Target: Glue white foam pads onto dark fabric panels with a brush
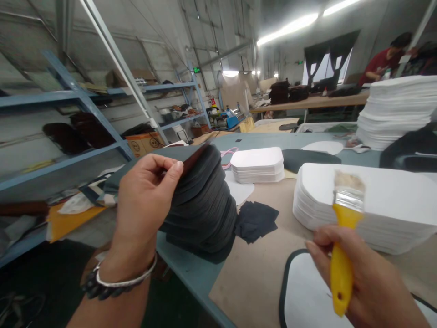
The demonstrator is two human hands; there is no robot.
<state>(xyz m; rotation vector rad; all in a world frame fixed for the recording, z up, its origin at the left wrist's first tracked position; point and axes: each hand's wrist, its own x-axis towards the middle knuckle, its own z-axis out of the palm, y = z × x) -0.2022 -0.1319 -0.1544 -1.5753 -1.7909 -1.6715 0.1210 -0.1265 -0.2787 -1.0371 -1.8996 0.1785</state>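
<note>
Pinches a sheet (195, 161) by its edge in the left grip (145, 191), atop the black stack (205, 214); clamps a brush (341, 271), near-upright, in the right grip (372, 273), above the white panel (307, 291) on the bench (191, 275).

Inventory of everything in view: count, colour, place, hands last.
table: 1, teal, middle
brush: 1, yellow, lower right
dark stack: 1, black, left on table
patches: several, black, beside dark stack
small white stack: 1, white, centre
long white stack: 1, white, right
tall white stack: 1, white, far right
dark-edged panel: 1+, white, lower right
brown sheet: 1, brown, on table
shelving: uncounted, blue, left
printed box: 1, orange, left
co-worker: 1+, red top, upper right
left hand: 1, pinching top sheet
right hand: 1, gripping brush
</note>
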